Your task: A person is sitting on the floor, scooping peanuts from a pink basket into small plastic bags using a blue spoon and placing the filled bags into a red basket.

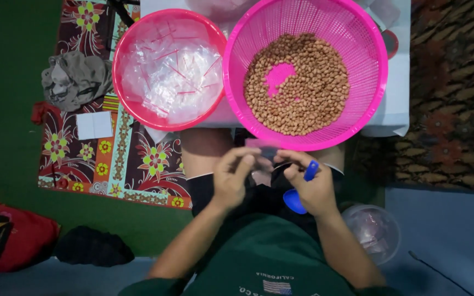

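Fingers (pixel 243 159) pinching small clear bag (pixel 263 155)

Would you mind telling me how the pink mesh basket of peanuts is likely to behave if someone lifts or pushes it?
The pink mesh basket looks thin and perforated, so it may flex a little when lifted. Its peanuts lie loose with a bare patch in the middle, so they would probably shift and roll if it tilts. The load probably makes it heavier than the bowl of plastic bags.

Pink basket (pixel 368 38): top rim cut off by upper edge.
Blue scoop (pixel 294 200): mostly hidden behind right hand (pixel 308 183).
Small bag (pixel 264 151): blurred between fingertips.
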